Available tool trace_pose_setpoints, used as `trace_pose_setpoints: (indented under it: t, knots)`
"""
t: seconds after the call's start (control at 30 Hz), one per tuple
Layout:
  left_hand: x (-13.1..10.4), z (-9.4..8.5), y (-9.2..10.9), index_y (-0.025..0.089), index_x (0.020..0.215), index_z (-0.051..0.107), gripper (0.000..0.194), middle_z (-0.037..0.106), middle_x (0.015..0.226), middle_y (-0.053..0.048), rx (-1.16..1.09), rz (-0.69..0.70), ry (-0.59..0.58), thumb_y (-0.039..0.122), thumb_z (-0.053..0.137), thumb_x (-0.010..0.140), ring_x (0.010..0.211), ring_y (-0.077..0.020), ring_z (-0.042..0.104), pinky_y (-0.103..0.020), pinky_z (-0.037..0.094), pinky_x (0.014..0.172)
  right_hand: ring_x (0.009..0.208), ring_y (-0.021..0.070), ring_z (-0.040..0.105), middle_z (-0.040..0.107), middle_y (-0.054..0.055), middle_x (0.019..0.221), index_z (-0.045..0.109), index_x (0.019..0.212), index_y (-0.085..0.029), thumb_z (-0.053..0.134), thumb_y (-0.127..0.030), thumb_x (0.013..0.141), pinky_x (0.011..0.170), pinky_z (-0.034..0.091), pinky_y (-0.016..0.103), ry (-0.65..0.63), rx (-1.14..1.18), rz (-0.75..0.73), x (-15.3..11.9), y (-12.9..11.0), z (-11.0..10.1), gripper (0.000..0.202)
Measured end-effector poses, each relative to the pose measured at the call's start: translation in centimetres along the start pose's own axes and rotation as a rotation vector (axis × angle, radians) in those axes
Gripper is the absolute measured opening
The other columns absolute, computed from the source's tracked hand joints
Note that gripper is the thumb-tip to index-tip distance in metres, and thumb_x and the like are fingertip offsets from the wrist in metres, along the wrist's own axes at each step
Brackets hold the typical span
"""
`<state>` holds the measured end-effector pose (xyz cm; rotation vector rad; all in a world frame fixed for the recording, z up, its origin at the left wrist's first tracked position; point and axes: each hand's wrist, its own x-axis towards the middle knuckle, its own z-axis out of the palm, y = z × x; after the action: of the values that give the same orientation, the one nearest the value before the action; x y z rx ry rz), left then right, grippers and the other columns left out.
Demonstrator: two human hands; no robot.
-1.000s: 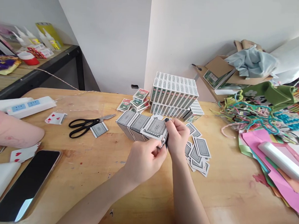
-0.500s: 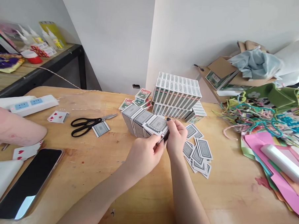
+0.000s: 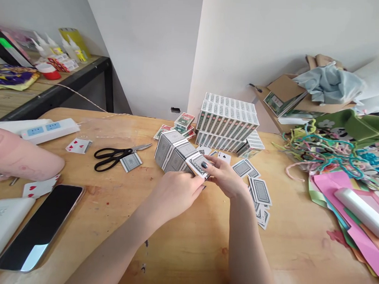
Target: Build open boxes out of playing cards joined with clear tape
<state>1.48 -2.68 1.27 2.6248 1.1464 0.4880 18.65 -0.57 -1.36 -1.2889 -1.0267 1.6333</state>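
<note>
A block of playing cards (image 3: 173, 149), joined cubes with grey patterned backs, stands tilted at the middle of the table. My left hand (image 3: 177, 194) is closed on the near side of its right end, its fingertips partly hidden. Around that same end curls my right hand (image 3: 226, 177), thumb on the top card and fingers behind. Loose playing cards (image 3: 261, 191) lie to the right of my right hand. Just behind the block a two of spades (image 3: 224, 157) shows face up. Black-handled scissors (image 3: 113, 156) rest to the left, touching a face-down card (image 3: 131, 162).
Stacked card boxes (image 3: 228, 118) stand at the back, with smaller red and green packs (image 3: 184, 120) beside them. A phone (image 3: 41, 227), pink bottle (image 3: 22, 153) and power strip (image 3: 52, 129) occupy the left. Tangled pipe cleaners (image 3: 321, 152) and coloured sheets (image 3: 343, 207) lie right.
The block has tilted, showing more of its near face. My right hand has opened out from a tight pinch to a wider grasp on its end. The whole view has shifted slightly.
</note>
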Motion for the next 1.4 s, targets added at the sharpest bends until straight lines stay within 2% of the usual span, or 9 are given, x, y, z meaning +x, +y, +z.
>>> trace_pose_setpoints:
  t: [0.13,0.23,0.33,0.47,0.67,0.9,1.13,1.27,1.4]
  knots:
    - [-0.1,-0.8,-0.1,0.019,0.075,0.062,0.009,0.067,0.072,-0.002,-0.196,-0.057,-0.033,0.025,0.061,0.082,0.063,-0.0161,0.062,-0.024,0.04,0.05,0.084,0.0183,0.063,0.069,0.004,0.092,0.067,0.106,-0.022,0.08,-0.039,0.063,0.079,0.049,0.032,-0.049,-0.062,-0.08,-0.1,-0.7,-0.3,0.048]
    - [0.1,-1.4,-0.9,0.019,0.068,0.064,0.025,0.07,0.068,-0.002,-0.69,-0.295,-0.128,0.042,0.063,0.079,0.057,-0.0145,0.063,-0.023,0.045,0.047,0.084,0.0182,0.063,0.07,0.003,0.09,0.07,0.096,-0.02,0.076,-0.038,0.067,0.085,0.046,0.033,-0.128,-0.07,-0.107,-0.1,-0.9,-0.1,0.034]
    - [0.5,-1.1,-1.8,0.015,0.068,0.064,0.044,0.07,0.064,-0.007,-1.161,-0.589,-0.169,0.055,0.054,0.082,0.054,-0.0159,0.066,-0.024,0.051,0.047,0.083,0.018,0.063,0.071,0.002,0.087,0.07,0.089,-0.02,0.076,-0.037,0.067,0.084,0.046,0.033,-0.102,-0.077,-0.107,-0.1,-0.7,0.2,0.028]
    - [1.0,-0.3,-2.7,0.012,0.063,0.061,0.039,0.067,0.054,-0.005,-1.218,-0.772,-0.093,0.048,0.062,0.078,0.048,-0.0149,0.065,-0.021,0.051,0.043,0.081,0.0178,0.062,0.071,0.003,0.082,0.07,0.085,-0.018,0.076,-0.036,0.066,0.079,0.047,0.031,-0.136,-0.062,-0.063,-0.3,-0.6,0.6,0.027]
    - [0.7,-1.1,-3.0,0.013,0.068,0.063,0.023,0.072,0.065,-0.006,-1.213,-0.696,-0.215,0.034,0.068,0.075,0.056,-0.0158,0.069,-0.022,0.055,0.049,0.069,0.0147,0.061,0.069,0.002,0.075,0.067,0.079,-0.016,0.08,-0.03,0.06,0.07,0.046,0.027,-0.104,0.103,-0.035,0.0,-0.3,0.6,0.027]
    - [1.0,-1.3,-2.6,0.014,0.065,0.055,0.017,0.064,0.051,-0.001,-1.222,-0.663,-0.065,0.023,0.064,0.076,0.038,-0.0075,0.055,-0.015,0.041,0.037,0.064,0.0141,0.062,0.069,0.002,0.073,0.064,0.083,-0.016,0.082,-0.026,0.058,0.064,0.047,0.027,-0.121,0.281,0.054,0.4,0.2,0.7,0.033]
    - [1.1,-0.4,-2.6,0.015,0.057,0.048,0.028,0.052,0.039,0.005,-1.157,-0.674,0.027,0.029,0.061,0.078,0.028,-0.0022,0.037,-0.013,0.025,0.03,0.07,0.0138,0.063,0.07,0.001,0.081,0.066,0.094,-0.018,0.08,-0.026,0.062,0.069,0.047,0.027,-0.203,0.348,0.024,0.7,0.4,0.9,0.036]
    - [1.3,-0.1,-2.8,0.016,0.062,0.051,0.026,0.057,0.048,0.004,-1.217,-0.652,0.059,0.034,0.064,0.076,0.036,-0.006,0.049,-0.016,0.037,0.036,0.072,0.0137,0.062,0.07,0.001,0.085,0.066,0.101,-0.019,0.078,-0.029,0.066,0.071,0.046,0.027,-0.248,0.35,0.007,0.8,0.6,0.5,0.038]
    - [1.4,-0.1,-3.0,0.017,0.074,0.057,0.021,0.061,0.059,0.002,-1.255,-0.601,0.053,0.035,0.067,0.074,0.051,-0.0099,0.058,-0.019,0.045,0.045,0.085,0.0138,0.061,0.069,0.002,0.098,0.063,0.113,-0.022,0.075,-0.03,0.072,0.083,0.044,0.028,-0.191,0.203,-0.068,0.5,0.3,0.2,0.044]
